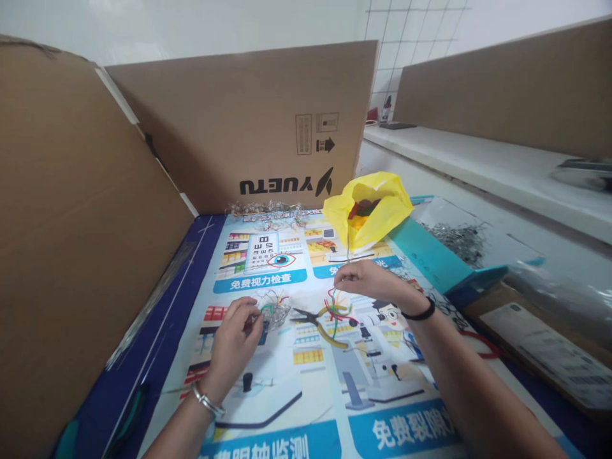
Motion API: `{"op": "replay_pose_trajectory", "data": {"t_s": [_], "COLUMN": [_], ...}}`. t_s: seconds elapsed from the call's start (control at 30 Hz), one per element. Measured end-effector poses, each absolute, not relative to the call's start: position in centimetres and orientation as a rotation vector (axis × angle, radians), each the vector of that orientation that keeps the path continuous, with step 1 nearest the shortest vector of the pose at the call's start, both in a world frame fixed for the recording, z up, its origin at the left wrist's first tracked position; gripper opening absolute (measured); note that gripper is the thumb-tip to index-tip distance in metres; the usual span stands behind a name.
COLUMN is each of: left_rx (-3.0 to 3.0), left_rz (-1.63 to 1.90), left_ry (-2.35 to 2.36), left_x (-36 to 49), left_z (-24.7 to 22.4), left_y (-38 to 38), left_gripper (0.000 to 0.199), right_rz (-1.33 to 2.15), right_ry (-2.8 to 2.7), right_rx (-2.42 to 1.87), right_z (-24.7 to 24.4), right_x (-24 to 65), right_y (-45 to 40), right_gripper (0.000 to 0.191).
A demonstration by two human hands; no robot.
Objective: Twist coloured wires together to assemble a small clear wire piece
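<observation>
My left hand (238, 338) is curled with its fingertips at the edge of a tangle of thin silvery wires (276, 313), a green strand beside them. What lies inside its grip is partly hidden. Fingers pinched together, my right hand (366, 280) is held above a loose bunch of red, green and yellow wires (338, 310). A thin strand seems to rise from its fingertips, too fine to make out. Between both hands lies a pair of pliers (310, 319) with dark jaws and yellow handles, partly across the coloured wires.
An open yellow bag (366, 207) with coloured contents stands behind my right hand. More wire tangles (272, 213) lie along the cardboard wall (229, 127). At right are a teal box (425, 248), a heap of metal bits (454, 242) and a labelled carton (540, 350).
</observation>
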State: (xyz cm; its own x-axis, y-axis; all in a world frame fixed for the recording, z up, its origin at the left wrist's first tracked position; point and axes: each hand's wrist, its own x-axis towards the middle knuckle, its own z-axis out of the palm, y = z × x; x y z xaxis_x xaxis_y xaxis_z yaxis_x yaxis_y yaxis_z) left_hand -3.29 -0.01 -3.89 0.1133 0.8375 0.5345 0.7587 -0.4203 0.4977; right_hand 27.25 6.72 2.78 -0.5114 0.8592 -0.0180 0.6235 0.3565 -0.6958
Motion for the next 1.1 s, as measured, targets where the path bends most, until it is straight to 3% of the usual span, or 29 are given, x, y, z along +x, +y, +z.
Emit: {"op": "replay_pose_trajectory", "data": {"t_s": [1.1], "left_rx": [2.447], "left_rz": [1.281], "left_ry": [1.586], "left_x": [-3.52], "left_z": [-3.09], "left_y": [-0.14], "left_gripper": [0.007], "right_rz": [0.935], "right_ry": [-2.312], "right_rx": [-1.288], "right_z": [2.47], "right_x": [26.91], "right_y": [6.73], "right_gripper": [0.018]}}
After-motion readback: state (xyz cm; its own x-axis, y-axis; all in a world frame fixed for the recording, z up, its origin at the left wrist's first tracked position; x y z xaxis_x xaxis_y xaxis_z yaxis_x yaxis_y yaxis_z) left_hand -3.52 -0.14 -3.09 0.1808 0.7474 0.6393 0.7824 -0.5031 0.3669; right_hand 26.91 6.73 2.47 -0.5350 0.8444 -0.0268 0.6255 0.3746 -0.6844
